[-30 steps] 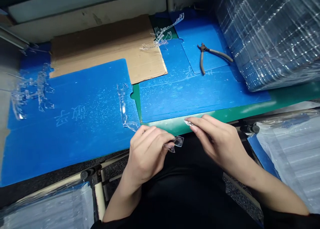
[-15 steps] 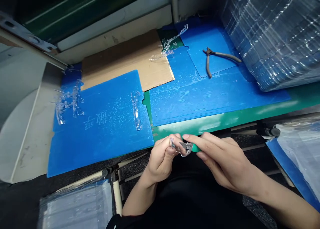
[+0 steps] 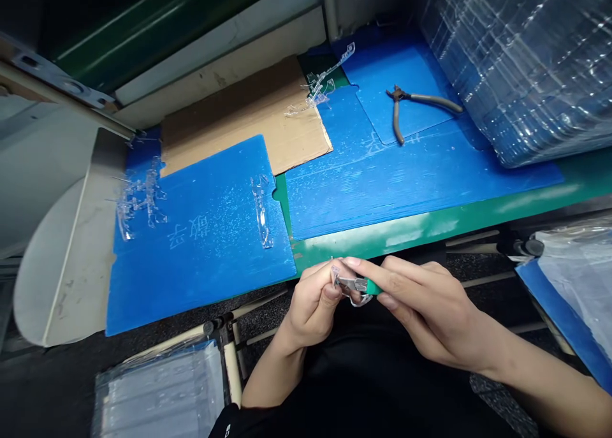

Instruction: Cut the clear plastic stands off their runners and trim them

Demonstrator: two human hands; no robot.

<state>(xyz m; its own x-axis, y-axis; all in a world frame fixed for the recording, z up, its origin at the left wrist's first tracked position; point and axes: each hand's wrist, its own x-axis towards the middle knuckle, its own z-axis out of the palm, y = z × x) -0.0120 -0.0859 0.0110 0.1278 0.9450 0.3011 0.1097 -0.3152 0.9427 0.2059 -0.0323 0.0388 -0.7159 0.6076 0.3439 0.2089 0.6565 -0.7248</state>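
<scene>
Overall, glossy green worktop (image 3: 415, 237), bare along the front edge beside the right blue sheet (image 3: 335, 202); left blue sheet (image 3: 191, 253) reaches that edge. Ribbed, film-wrapped stack (image 3: 530, 74) bounds the right side. Flat brown cardboard (image 3: 239, 113) lies behind. Right hand (image 3: 425, 304): thumb and fingers clamped on green-handled knife (image 3: 372, 287). Left hand (image 3: 313, 301): thumb and index pinched on clear curved plastic piece (image 3: 361, 303), at the blade, just off the front edge. Open-handled pliers (image 3: 398, 116) and transparent branched sprues (image 3: 152, 192) rest beyond.
</scene>
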